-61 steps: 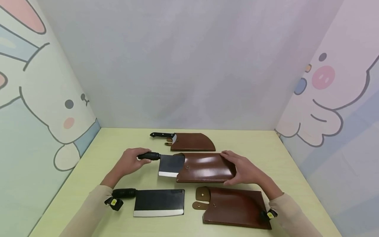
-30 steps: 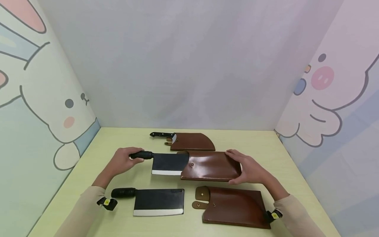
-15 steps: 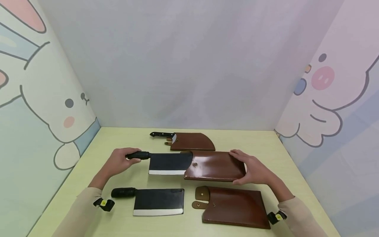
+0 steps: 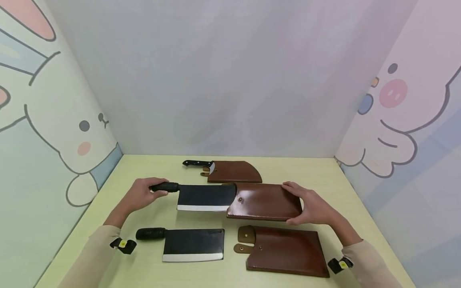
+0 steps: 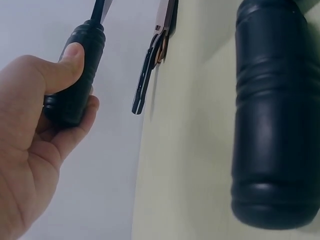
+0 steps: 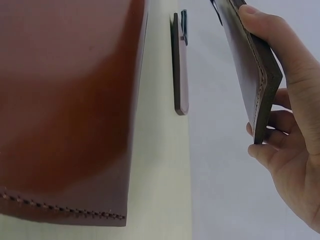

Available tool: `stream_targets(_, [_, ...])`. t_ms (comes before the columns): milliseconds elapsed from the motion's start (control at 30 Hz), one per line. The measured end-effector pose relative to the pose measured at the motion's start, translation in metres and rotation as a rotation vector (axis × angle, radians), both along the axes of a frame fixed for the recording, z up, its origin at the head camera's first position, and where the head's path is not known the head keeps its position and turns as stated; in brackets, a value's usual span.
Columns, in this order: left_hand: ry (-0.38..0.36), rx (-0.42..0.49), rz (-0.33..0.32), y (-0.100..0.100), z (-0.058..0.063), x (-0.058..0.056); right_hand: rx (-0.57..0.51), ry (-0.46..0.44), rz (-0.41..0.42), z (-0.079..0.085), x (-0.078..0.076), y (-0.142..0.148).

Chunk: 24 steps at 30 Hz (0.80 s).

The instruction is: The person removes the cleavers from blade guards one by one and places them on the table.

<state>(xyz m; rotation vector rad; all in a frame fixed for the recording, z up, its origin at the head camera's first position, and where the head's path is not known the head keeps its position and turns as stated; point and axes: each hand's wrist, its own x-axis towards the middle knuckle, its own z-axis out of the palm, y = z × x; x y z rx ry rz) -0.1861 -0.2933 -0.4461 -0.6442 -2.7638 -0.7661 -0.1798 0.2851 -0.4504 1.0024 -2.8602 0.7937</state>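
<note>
My left hand grips the black handle of a cleaver, thumb on top and fingers beneath, as the left wrist view also shows. The cleaver's dark blade with its bright edge lies mostly bare. Its far end is hidden inside the mouth of a brown leather sheath. My right hand holds that sheath by its closed right end, thumb on the near edge and fingers at the far edge. In the right wrist view the sheath is seen end-on in the hand. Both things are held above the table.
A second cleaver lies at the front left of the table. Beside it on the right lies another brown sheath with two strap tabs. Behind my hands rests a black-handled knife in a curved sheath. Cartoon-printed walls surround the table.
My left hand has moved left with the cleaver and my right hand rightward with the sheath. Much more of the blade shows outside the sheath now. The things on the table stay put.
</note>
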Motion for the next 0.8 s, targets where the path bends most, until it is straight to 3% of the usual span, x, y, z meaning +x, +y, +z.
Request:
stream_targets(167, [0.008,0.021,0.007,-0.004,-0.003,-0.002,-0.002,-0.001,-0.005,0.0,0.0,0.005])
stream_targets(500, [-0.047,0.02,0.065,-0.015,-0.004,0.0,0.007,-0.002,-0.022,0.003,0.001,0.016])
stream_targets(800, [-0.029,0.011,0.091,-0.026,-0.007,0.002,0.049,0.01,-0.04,0.003,0.001,0.029])
